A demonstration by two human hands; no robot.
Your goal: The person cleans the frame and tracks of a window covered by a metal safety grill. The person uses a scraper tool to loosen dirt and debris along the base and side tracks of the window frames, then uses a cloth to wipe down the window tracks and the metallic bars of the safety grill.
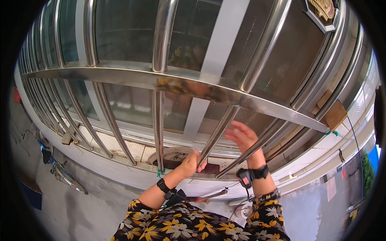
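Note:
Round stainless steel window bars stand before a sliding glass window, joined by a flat metal crossbar [126,76]. Low down, my left hand [191,164] is wrapped around one steel bar [215,137] near its foot. My right hand [242,137] reaches between that bar and the one to its right, fingers spread on the window side; nothing shows in it. On the tiled sill [137,149] behind the bars, a dark red object [212,168] lies beside my left hand, and a pale, dirty rounded item [173,153] lies left of it.
A bicycle [64,174] is on the concrete floor at the left. Green ties [160,172] wrap a bar foot and the crossbar's right end, near a wooden block [336,116]. A stick [214,195] and a round pale container [242,211] are below the ledge.

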